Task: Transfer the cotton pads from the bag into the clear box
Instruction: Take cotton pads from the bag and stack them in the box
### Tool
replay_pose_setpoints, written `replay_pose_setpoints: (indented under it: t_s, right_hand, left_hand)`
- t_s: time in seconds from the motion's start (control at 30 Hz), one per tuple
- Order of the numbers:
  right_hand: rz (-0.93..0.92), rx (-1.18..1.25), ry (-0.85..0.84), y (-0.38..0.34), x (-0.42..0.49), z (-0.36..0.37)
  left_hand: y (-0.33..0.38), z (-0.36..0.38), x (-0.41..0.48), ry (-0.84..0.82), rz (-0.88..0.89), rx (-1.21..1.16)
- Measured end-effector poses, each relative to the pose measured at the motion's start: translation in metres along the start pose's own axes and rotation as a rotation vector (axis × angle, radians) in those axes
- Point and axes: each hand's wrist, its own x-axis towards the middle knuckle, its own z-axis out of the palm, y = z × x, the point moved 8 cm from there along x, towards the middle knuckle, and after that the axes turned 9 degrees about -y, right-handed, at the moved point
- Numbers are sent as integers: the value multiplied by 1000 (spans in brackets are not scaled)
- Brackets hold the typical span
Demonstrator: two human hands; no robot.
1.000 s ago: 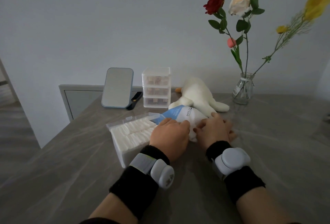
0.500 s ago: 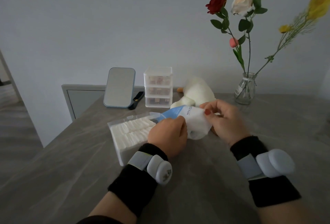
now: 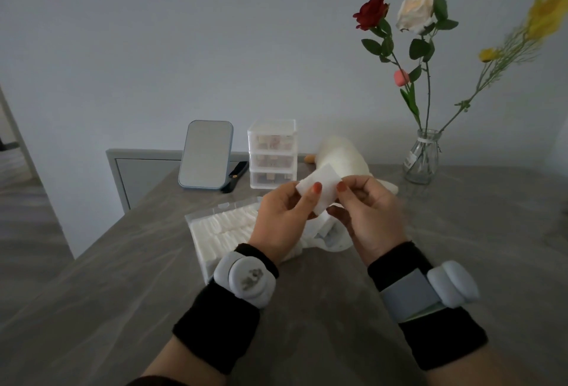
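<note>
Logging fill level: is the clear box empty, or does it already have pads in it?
Already has pads: rows of white cotton pads fill the visible part of the clear box. The left hand hides its right end.

Holds one cotton pad (image 3: pixel 322 190) pinched between left hand (image 3: pixel 281 225) and right hand (image 3: pixel 373 219). Shows bag (image 3: pixel 333 236) just beside clear box (image 3: pixel 196 247).

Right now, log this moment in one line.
left hand: pinches cotton pad | right hand: pinches same pad | clear box: holds pads | bag: on table

White cotton pad (image 3: pixel 325 179) aloft, tilted, crumpled bag (image 3: pixel 333 235) beneath, clear box (image 3: pixel 201 244) packed with pads (image 3: pixel 227 225)
</note>
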Motion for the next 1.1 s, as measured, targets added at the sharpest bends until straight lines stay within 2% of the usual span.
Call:
replay_pose_setpoints:
  t_s: [0.1, 0.2, 0.3, 0.43, 0.53, 0.6, 0.7, 0.83, 0.93, 1.0, 1.1]
  right_hand:
    - [14, -12, 2, 3, 1, -1]
    - [85, 11, -68, 12, 4, 4]
    - [38, -214, -133, 9, 2, 10]
    - [-60, -387, 3, 1, -1, 1]
    - [-37, -366, 76, 1, -2, -3]
    - [7, -300, 41, 1, -4, 1]
    - [19, -333, -86, -1, -7, 14]
    - [-14, -333, -72, -2, -9, 14]
    - [-20, -316, -79, -1, -7, 16]
    - [-21, -309, -59, 0, -6, 13]
    - [-21, -241, 56, -1, -5, -1]
  left_hand:
    - [-2, -10, 1, 64, 5, 88]
    - [-4, -6, 1, -15, -27, 121]
    - [-2, 1, -1, -100, -25, 129]
    - [1, 0, 0, -64, -18, 77]
    - [1, -2, 1, -38, -4, 130]
    - [1, -5, 2, -19, 5, 155]
    - [5, -9, 1, -4, 18, 159]
    - [7, -8, -2, -26, -7, 66]
    - [9, -4, -2, -65, 6, 122]
    - [9, -4, -2, -70, 18, 137]
    - [10, -10, 0, -33, 37, 121]
